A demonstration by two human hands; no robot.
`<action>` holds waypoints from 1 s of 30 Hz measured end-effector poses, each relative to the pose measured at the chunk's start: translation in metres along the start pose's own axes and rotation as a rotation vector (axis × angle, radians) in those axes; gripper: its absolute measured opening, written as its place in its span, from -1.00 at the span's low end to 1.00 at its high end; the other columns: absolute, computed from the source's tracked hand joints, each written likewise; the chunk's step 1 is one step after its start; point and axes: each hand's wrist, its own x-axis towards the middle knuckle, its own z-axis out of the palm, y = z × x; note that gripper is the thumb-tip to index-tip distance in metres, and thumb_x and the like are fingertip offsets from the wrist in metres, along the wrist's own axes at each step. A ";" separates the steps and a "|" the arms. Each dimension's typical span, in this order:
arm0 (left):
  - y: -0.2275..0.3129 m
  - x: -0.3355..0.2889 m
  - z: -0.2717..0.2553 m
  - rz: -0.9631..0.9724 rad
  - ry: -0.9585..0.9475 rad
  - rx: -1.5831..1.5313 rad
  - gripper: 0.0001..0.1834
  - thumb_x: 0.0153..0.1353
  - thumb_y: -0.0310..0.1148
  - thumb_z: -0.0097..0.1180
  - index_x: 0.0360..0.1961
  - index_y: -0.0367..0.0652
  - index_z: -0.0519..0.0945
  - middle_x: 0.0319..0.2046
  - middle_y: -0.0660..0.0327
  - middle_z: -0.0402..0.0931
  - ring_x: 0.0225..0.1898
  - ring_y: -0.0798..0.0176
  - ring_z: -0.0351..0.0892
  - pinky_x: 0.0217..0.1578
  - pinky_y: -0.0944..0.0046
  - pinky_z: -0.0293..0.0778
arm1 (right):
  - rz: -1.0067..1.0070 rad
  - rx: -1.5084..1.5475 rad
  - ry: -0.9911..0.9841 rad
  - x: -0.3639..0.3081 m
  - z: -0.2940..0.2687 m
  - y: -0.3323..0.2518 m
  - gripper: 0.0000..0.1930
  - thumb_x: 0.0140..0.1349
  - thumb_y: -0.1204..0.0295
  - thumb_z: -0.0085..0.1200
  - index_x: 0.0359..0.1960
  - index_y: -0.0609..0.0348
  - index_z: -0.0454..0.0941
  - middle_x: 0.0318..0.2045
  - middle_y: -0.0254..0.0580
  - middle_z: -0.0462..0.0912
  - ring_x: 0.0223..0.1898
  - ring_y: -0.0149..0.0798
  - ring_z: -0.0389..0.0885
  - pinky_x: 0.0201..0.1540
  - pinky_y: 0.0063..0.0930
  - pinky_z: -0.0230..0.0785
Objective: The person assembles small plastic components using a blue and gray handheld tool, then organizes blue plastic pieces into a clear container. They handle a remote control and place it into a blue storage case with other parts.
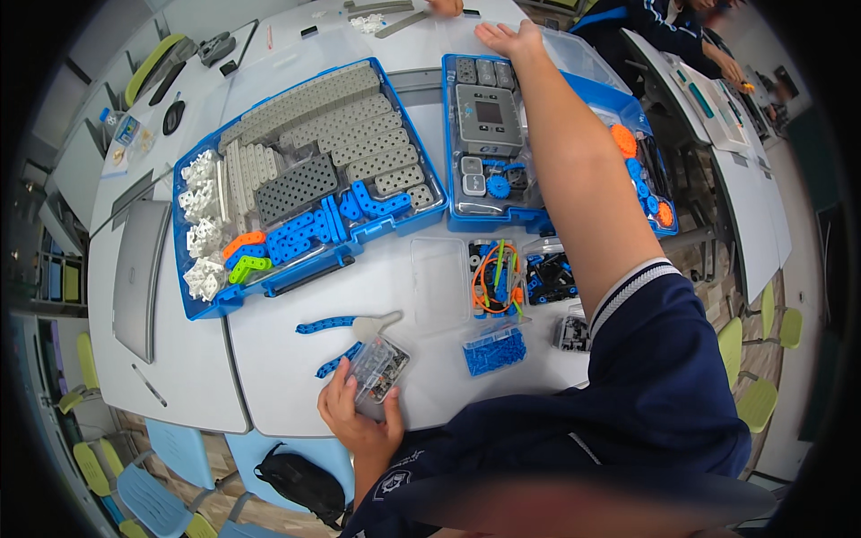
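Observation:
My left hand point(359, 421) grips a small clear plastic box point(380, 369) near the table's front edge, fingers on one side and thumb on the other. Mixed small metal-coloured parts show inside it. Just beyond the box lies a plier-like tool point(325, 325) with spread blue handles, partly hidden by the box. My right arm reaches far forward over the right blue case point(491, 218). At its end, my right hand point(509, 38) is stretched out with fingers apart and nothing in it. That case holds a grey controller with a screen point(489, 119), wheels and gears.
The left blue case point(309, 280) is full of grey perforated beams, blue brackets and white parts. Small boxes hold cables point(495, 276) and blue pins point(495, 351). A closed laptop point(143, 278) lies left. Another person's hand point(444, 6) shows at the far edge; someone sits far right.

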 end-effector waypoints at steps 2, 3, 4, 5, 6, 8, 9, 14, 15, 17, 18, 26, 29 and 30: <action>0.000 0.000 0.000 0.005 0.007 -0.004 -0.31 0.16 -0.33 0.33 0.26 -0.14 0.27 0.22 -0.19 0.45 0.10 -0.13 0.49 0.17 -0.06 0.22 | -0.014 -0.045 -0.068 0.006 -0.006 0.000 -0.33 0.54 -0.02 -0.42 0.40 0.33 0.09 0.41 0.44 0.14 0.41 0.42 0.16 0.39 0.36 0.11; 0.000 0.000 0.001 0.003 0.008 -0.002 -0.31 0.15 -0.33 0.33 0.25 -0.14 0.27 0.21 -0.19 0.45 0.09 -0.13 0.49 0.16 -0.06 0.22 | -0.015 -0.050 -0.074 0.011 -0.009 0.000 -0.33 0.54 -0.02 -0.43 0.41 0.33 0.09 0.41 0.44 0.14 0.41 0.41 0.15 0.39 0.36 0.11; 0.000 0.001 0.001 0.002 0.010 -0.001 -0.31 0.15 -0.33 0.33 0.25 -0.14 0.27 0.21 -0.19 0.45 0.09 -0.13 0.50 0.16 -0.06 0.22 | -0.017 -0.055 -0.079 0.016 -0.011 0.000 -0.34 0.55 -0.02 -0.44 0.41 0.32 0.09 0.41 0.43 0.14 0.42 0.41 0.15 0.39 0.37 0.11; 0.000 0.001 0.001 0.003 0.011 0.000 -0.32 0.15 -0.34 0.33 0.25 -0.14 0.27 0.21 -0.19 0.46 0.09 -0.13 0.50 0.16 -0.06 0.23 | -0.017 -0.067 -0.103 0.022 -0.014 -0.001 -0.34 0.55 -0.02 -0.45 0.41 0.32 0.09 0.41 0.43 0.14 0.42 0.40 0.15 0.39 0.37 0.11; 0.000 0.001 0.001 0.003 0.013 -0.001 -0.31 0.15 -0.34 0.33 0.25 -0.14 0.27 0.21 -0.19 0.46 0.09 -0.13 0.50 0.16 -0.06 0.23 | -0.007 -0.042 -0.103 0.029 -0.016 0.000 -0.34 0.55 -0.02 -0.45 0.41 0.32 0.09 0.41 0.42 0.14 0.42 0.40 0.15 0.40 0.37 0.11; 0.000 0.001 0.001 0.003 0.017 -0.002 -0.31 0.14 -0.35 0.34 0.25 -0.14 0.27 0.20 -0.18 0.46 0.08 -0.13 0.50 0.16 -0.06 0.23 | 0.017 -0.010 -0.138 0.045 -0.019 0.002 -0.34 0.56 -0.01 -0.45 0.41 0.32 0.09 0.41 0.42 0.14 0.42 0.40 0.15 0.40 0.37 0.11; 0.000 0.001 0.001 0.003 0.018 -0.004 -0.31 0.14 -0.35 0.34 0.25 -0.14 0.27 0.20 -0.18 0.46 0.08 -0.13 0.50 0.16 -0.07 0.23 | 0.018 -0.008 -0.146 0.051 -0.021 0.002 -0.34 0.56 -0.01 -0.45 0.41 0.32 0.09 0.41 0.42 0.15 0.42 0.40 0.15 0.40 0.36 0.11; 0.000 0.000 0.001 -0.003 0.010 0.000 -0.30 0.13 -0.35 0.34 0.25 -0.14 0.28 0.20 -0.19 0.46 0.08 -0.13 0.51 0.15 -0.06 0.23 | 0.018 -0.004 -0.169 0.067 -0.030 0.003 -0.34 0.56 -0.01 -0.45 0.42 0.32 0.08 0.41 0.43 0.15 0.42 0.40 0.15 0.40 0.35 0.11; 0.000 0.000 0.001 0.000 0.009 0.000 -0.31 0.14 -0.35 0.34 0.25 -0.14 0.28 0.20 -0.18 0.46 0.08 -0.13 0.51 0.15 -0.06 0.23 | 0.014 -0.002 -0.166 0.067 -0.030 0.003 -0.34 0.56 -0.01 -0.45 0.42 0.32 0.08 0.41 0.43 0.14 0.42 0.40 0.14 0.41 0.34 0.11; -0.001 0.000 0.001 0.003 0.010 0.001 -0.31 0.14 -0.34 0.34 0.25 -0.14 0.28 0.20 -0.18 0.47 0.08 -0.13 0.51 0.14 -0.06 0.23 | 0.007 0.001 -0.163 0.065 -0.029 0.003 -0.34 0.55 0.00 -0.45 0.42 0.32 0.08 0.41 0.43 0.13 0.43 0.40 0.13 0.41 0.34 0.10; -0.001 0.000 0.001 0.005 0.011 0.002 -0.31 0.14 -0.34 0.34 0.25 -0.14 0.28 0.20 -0.18 0.47 0.08 -0.13 0.51 0.14 -0.06 0.23 | 0.012 0.000 -0.160 0.064 -0.029 0.002 -0.34 0.55 -0.01 -0.45 0.42 0.32 0.08 0.41 0.43 0.13 0.43 0.40 0.13 0.41 0.34 0.09; -0.001 0.001 0.001 0.010 0.015 0.005 -0.32 0.15 -0.34 0.34 0.25 -0.14 0.28 0.20 -0.19 0.47 0.06 -0.13 0.52 0.14 -0.05 0.23 | 0.021 0.004 -0.175 0.075 -0.032 0.002 -0.34 0.55 -0.01 -0.47 0.42 0.32 0.08 0.43 0.43 0.09 0.44 0.42 0.09 0.43 0.33 0.05; -0.001 0.001 0.001 0.011 0.015 0.001 -0.31 0.14 -0.35 0.35 0.25 -0.14 0.28 0.20 -0.19 0.47 0.07 -0.13 0.51 0.14 -0.05 0.23 | 0.021 0.022 -0.176 0.082 -0.034 0.002 -0.34 0.55 0.00 -0.47 0.42 0.31 0.07 0.43 0.44 0.08 0.44 0.42 0.08 0.43 0.34 0.04; -0.001 0.001 0.001 0.010 0.016 0.002 -0.30 0.13 -0.35 0.35 0.25 -0.14 0.28 0.20 -0.19 0.46 0.07 -0.13 0.51 0.14 -0.05 0.23 | 0.022 0.029 -0.169 0.084 -0.034 0.003 -0.34 0.55 0.00 -0.47 0.42 0.32 0.08 0.43 0.44 0.08 0.44 0.42 0.08 0.43 0.34 0.04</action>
